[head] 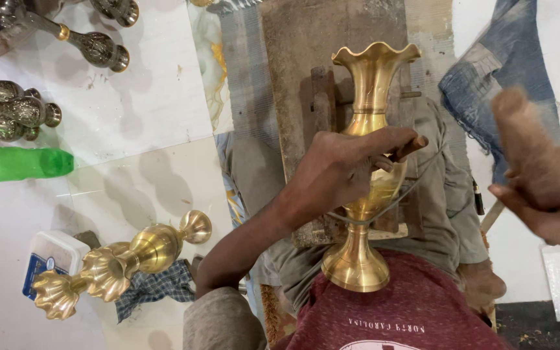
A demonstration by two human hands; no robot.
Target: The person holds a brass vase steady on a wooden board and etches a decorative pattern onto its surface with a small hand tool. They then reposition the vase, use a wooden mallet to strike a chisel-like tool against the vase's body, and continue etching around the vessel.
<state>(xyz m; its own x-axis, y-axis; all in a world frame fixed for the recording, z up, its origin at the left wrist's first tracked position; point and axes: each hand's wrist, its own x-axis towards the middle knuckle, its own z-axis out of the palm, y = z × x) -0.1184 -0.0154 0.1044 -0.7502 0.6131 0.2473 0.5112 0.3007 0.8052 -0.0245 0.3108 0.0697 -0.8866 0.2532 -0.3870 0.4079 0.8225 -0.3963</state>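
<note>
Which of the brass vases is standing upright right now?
The tall vase under the left hand, base toward the person's chest. The polished vase on the floor lies on its side, as do the darker ones at upper left.

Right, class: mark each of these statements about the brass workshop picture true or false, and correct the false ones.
1. The left hand rests on a brass vase. True.
2. That vase has a plain, straight rim. False: the rim is wavy and flared.
3. The right hand holds a brownish fibrous wad. True.
4. A red bottle lies at the left. False: the bottle is green.
5. Another brass piece lies on its side on the floor. True.
</note>
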